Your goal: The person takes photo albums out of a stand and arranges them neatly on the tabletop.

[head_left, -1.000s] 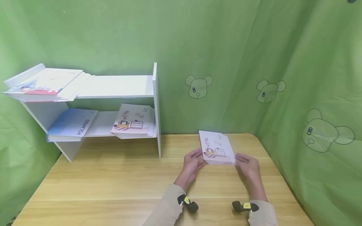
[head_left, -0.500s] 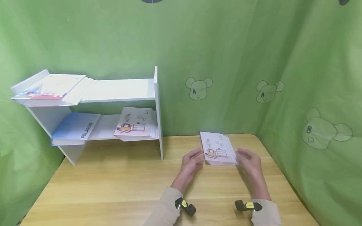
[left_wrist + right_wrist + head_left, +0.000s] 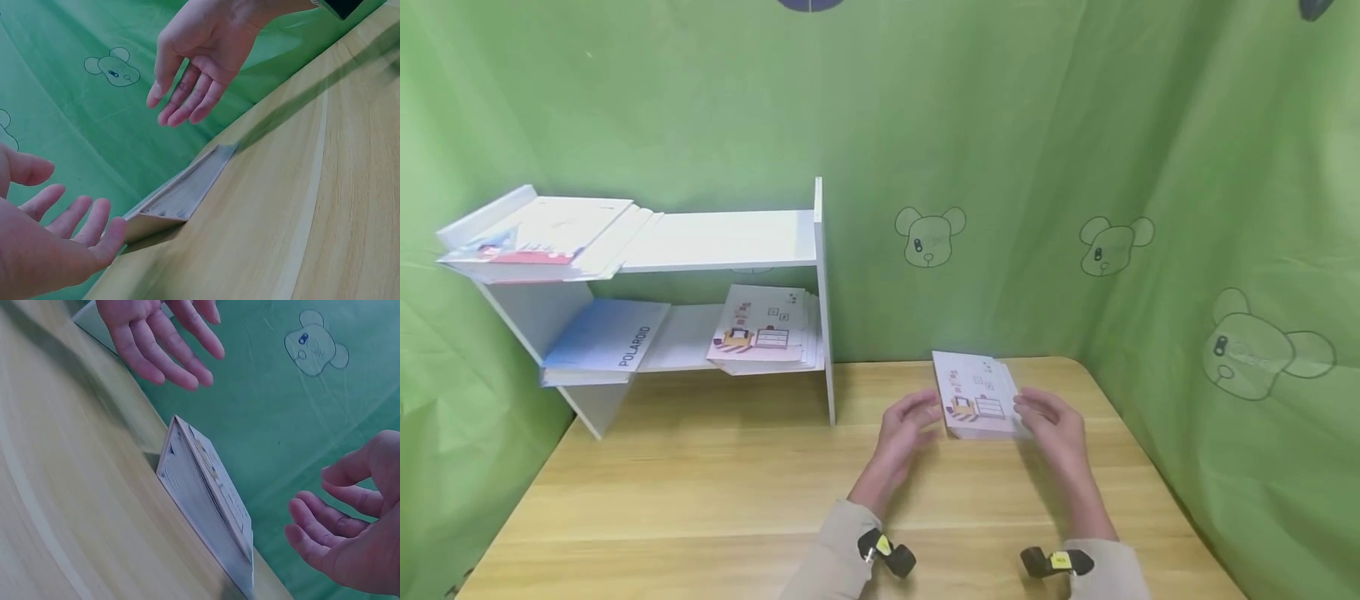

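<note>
A book with a white, illustrated cover (image 3: pixel 981 398) lies on the wooden table, to the right of the shelf. My left hand (image 3: pixel 904 429) is beside the book's left edge, and in the right wrist view the left hand (image 3: pixel 159 340) appears apart from it. Its fingers are relaxed. My right hand (image 3: pixel 1054 423) hovers at the book's right edge, fingers loosely bent; the left wrist view shows the right hand (image 3: pixel 209 59) raised above the book (image 3: pixel 187 187) with nothing in its grasp. The page block of the book (image 3: pixel 200 500) faces me.
A white two-tier shelf (image 3: pixel 822 292) stands at the left. Several books (image 3: pixel 572 229) lie on its upper tier. On the lower tier are a blue-and-white POLAROID book (image 3: pixel 610 337) and a stack of illustrated books (image 3: pixel 760 325). Green curtain (image 3: pixel 1000 125) surrounds the table (image 3: pixel 700 500).
Both hands have let go of the book's sides. The left hand has drawn slightly left, while the right has come up and in over the right edge. The book stays on the table.
</note>
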The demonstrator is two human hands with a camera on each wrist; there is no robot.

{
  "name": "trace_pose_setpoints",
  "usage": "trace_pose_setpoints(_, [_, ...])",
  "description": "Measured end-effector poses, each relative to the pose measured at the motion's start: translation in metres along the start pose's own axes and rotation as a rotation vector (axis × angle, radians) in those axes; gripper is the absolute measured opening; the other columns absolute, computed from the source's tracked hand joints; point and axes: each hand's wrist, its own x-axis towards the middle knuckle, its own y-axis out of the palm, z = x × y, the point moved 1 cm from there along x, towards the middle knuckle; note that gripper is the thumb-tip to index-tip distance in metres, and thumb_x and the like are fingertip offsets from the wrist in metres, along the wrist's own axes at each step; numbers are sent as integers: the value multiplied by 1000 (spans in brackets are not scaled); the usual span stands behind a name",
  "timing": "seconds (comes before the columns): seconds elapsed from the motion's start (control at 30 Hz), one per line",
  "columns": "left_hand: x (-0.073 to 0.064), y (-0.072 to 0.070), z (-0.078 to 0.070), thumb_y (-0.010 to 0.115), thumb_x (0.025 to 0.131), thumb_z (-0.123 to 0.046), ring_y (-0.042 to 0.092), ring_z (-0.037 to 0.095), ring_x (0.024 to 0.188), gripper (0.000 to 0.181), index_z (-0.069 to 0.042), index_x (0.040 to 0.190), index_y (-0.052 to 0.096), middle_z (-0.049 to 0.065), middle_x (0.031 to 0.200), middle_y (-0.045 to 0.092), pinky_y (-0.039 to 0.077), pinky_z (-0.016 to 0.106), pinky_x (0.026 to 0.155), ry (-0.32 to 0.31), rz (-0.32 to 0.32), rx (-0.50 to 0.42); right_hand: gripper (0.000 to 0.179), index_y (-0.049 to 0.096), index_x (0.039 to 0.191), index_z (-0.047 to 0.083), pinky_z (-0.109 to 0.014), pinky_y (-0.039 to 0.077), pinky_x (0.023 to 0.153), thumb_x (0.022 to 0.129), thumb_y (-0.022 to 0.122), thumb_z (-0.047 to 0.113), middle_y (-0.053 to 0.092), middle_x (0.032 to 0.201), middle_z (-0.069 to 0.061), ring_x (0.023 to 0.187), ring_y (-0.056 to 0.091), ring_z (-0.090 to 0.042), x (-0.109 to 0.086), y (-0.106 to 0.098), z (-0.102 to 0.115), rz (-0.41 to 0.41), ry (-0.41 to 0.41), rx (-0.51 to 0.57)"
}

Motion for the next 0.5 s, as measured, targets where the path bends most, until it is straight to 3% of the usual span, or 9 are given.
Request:
trace_pose_setpoints(0.13, [-3,-1,-6,68,83,-10,60,25,106,45,-6,126,57,11,124,59,46,50,98,13,-11,-1,43,53,132,8,-13,48,87,93,62,24,60,126,-11,113,55,-18,-3,3,5,-2,-3,2])
trace_pose_setpoints(0.37, [-8,-5,-16,62,88,-10,54,37,116,42,-5,129,54,14,129,55,49,44,96,72,17,-22,45,52,133,8,-14,48,87,92,62,24,59,127,-11,114,55,-18,-6,6,12,-1,-17,40])
trace_pose_setpoints(0.5, [-13,-6,-23,63,88,-12,52,38,117,42,-6,129,54,15,131,54,49,43,96,94,36,-13,44,53,132,7,-14,49,85,92,63,24,59,126,-13,113,56,-18,-8,8,18,2,-40,63])
